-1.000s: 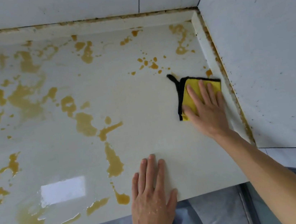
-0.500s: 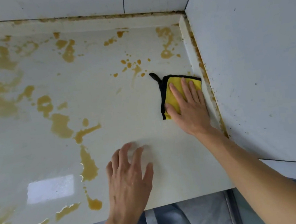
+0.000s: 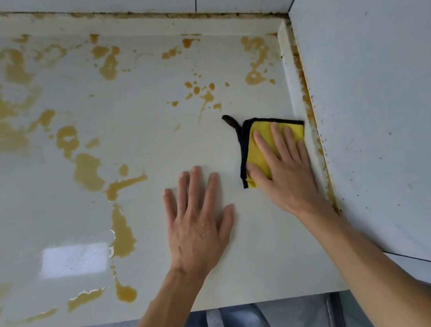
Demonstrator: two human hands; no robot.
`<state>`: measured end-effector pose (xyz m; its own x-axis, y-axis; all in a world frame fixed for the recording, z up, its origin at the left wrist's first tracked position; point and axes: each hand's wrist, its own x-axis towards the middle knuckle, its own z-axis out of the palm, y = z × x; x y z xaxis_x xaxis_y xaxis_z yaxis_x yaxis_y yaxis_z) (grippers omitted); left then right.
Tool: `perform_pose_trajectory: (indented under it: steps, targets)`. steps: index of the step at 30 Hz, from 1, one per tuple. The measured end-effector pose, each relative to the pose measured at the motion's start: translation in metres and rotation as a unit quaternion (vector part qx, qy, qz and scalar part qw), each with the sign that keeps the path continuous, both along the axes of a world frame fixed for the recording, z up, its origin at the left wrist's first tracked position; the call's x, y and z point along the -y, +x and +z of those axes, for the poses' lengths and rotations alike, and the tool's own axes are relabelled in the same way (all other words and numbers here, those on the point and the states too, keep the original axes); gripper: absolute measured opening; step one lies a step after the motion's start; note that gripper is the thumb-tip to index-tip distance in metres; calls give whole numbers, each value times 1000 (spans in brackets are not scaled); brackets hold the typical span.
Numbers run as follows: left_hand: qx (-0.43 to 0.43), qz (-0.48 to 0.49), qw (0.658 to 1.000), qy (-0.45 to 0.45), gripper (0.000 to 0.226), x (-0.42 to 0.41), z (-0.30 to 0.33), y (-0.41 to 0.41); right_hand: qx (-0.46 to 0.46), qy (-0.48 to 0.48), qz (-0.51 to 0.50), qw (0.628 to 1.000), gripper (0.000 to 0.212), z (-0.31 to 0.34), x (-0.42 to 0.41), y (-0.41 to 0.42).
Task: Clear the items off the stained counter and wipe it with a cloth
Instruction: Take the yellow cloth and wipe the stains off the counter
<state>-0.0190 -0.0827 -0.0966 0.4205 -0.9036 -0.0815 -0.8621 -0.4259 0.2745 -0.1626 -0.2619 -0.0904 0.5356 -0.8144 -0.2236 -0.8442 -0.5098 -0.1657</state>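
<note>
Bright daylight; window glare on counter point(image 3: 136, 151); edges warped.

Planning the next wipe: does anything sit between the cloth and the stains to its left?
Nothing visible: bare counter lies between the yellow cloth under the right hand and the stains; the left hand rests nearer.

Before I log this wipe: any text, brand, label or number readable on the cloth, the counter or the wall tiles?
None. The yellow cloth under the right hand shows only black edging and a loop, no tag print. The counter carries only brown stains, the wall tiles only specks. The left hand rests on bare counter.
</note>
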Motion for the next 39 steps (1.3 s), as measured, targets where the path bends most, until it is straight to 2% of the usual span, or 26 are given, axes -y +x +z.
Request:
perform_pose_trajectory:
  steps: [3,8,11,16,21,23,25,28,34,39]
  targets:
    - [8,2,1000,-10,69,-1,-5,-3,-13,-19,-17,1000,73,-2,30,27]
    - [19,4,1000,-15,68,-1,-9,-4,-14,2,-31,999,72,1,94,76]
    - [21,4,1000,-10,69,-1,-10,-4,13,1,-27,1000,72,-4,61,72]
    - [24,3,999,-27,67,-1,-13,-4,34,-57,15,998,75,-12,-24,50]
    - [26,5,999,-39,69,-2,-17,-4,27,-48,88,995,74,-10,42,119]
    - [23,7,999,-33,68,-1,-17,-3,27,-23,68,997,73,-9,60,139]
    - [18,3,999,-31,67,-2,-14,-4,39,-42,61,996,73,-13,35,131]
    - [13,2,1000,-24,66,0,-14,-3,57,-72,103,990,73,-20,-10,107]
    - [12,5,1000,-26,68,-1,-15,-4,27,-22,112,993,74,-13,44,178]
    - [3,3,1000,-14,71,0,-12,-2,62,-45,148,986,74,-15,-8,154]
